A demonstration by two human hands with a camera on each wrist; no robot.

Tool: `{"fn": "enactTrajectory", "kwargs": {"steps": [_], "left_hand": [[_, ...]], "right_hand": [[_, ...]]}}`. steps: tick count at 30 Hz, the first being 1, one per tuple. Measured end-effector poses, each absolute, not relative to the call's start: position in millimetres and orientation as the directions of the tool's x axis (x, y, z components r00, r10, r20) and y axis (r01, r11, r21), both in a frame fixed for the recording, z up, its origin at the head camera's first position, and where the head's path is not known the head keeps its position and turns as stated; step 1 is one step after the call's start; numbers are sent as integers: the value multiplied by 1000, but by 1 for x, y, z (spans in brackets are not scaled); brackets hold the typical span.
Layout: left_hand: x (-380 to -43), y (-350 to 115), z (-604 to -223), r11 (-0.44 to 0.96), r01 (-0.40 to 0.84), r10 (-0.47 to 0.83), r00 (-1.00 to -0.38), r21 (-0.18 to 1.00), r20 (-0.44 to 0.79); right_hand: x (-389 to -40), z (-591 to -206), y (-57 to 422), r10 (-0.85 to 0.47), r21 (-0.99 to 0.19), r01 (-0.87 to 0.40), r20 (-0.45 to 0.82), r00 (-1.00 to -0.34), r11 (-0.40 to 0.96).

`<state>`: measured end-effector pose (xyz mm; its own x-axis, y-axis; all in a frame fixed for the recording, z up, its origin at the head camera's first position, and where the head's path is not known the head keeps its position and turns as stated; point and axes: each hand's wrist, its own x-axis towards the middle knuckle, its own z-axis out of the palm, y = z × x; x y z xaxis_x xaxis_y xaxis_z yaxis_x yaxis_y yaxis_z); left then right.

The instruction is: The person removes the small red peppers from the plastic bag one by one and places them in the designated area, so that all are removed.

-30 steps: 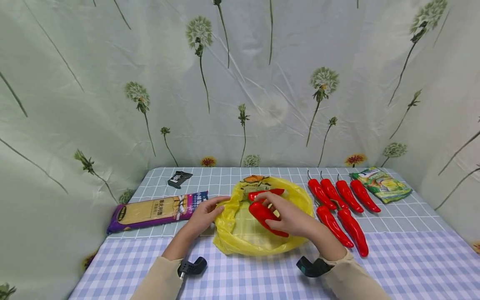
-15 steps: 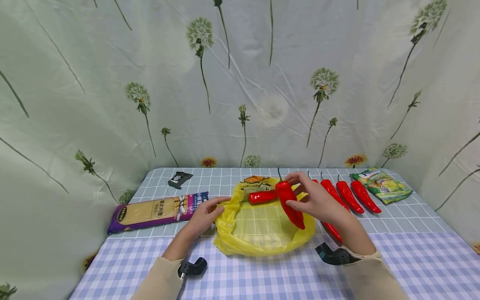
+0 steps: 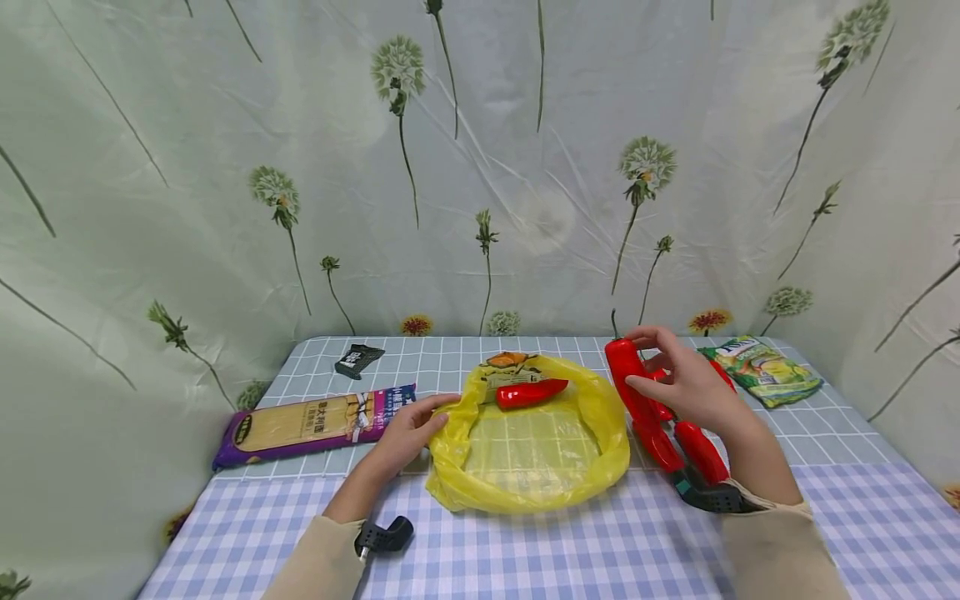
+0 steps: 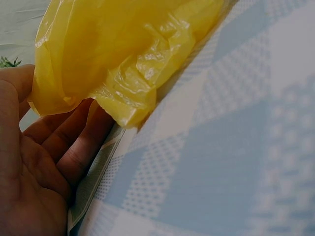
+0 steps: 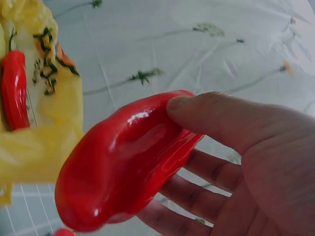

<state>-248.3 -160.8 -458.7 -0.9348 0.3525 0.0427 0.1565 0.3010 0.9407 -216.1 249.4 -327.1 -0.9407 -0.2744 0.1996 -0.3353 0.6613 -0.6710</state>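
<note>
My left hand (image 3: 408, 433) holds the left rim of a yellow plastic bag (image 3: 517, 502), which lies with its mouth spread open. In the left wrist view the bag's edge (image 4: 64, 88) passes between thumb and fingers. A glossy red chili pepper (image 3: 531, 393) lies inside the bag at the back, beside a printed packet (image 3: 504, 373). To the right of the bag, my right hand (image 3: 690, 387) pinches another red chili pepper (image 3: 627, 373) near its stem end, thumb (image 5: 206, 113) on the near side. This pepper hangs tilted, stem up, overlapping the loose peppers behind it.
Several loose red chili peppers (image 3: 699, 448) lie right of the bag, partly hidden by my right hand and wrist. Behind them is a green packet (image 3: 768, 371). At left lie a purple noodle pack (image 3: 307, 423) and a small black packet (image 3: 358, 360). A patterned curtain (image 3: 480, 167) backs the table.
My right hand has lifted the pepper from over the bag and carried it right, past the bag's right rim. The left hand and the bag have stayed in place.
</note>
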Motion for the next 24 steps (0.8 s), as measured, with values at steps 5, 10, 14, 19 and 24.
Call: {"fn": "enactTrajectory", "kwargs": {"steps": [5,10,14,19,24], "left_hand": [[-248,-161,-458,293,159,362,-931,943,44],[-249,-162,-458,283,162,376,-926,946,46],[-251,-163,-458,254,168,396,-917,952,56],[-250,-163,-458,235,175,412,-909,956,65],[-249,-164,-458,240,215,417,-903,946,100]], "right_hand": [[-218,-329,265,-234,-664,-301,191,-953,684],[-221,-332,279,-205,-654,-279,189,-960,703],[-222,-336,291,-192,-636,-253,166,-967,729],[-224,-341,306,-156,-616,-187,104,-982,766],[-226,-347,320,-148,-619,-153,60,-987,770]]}}
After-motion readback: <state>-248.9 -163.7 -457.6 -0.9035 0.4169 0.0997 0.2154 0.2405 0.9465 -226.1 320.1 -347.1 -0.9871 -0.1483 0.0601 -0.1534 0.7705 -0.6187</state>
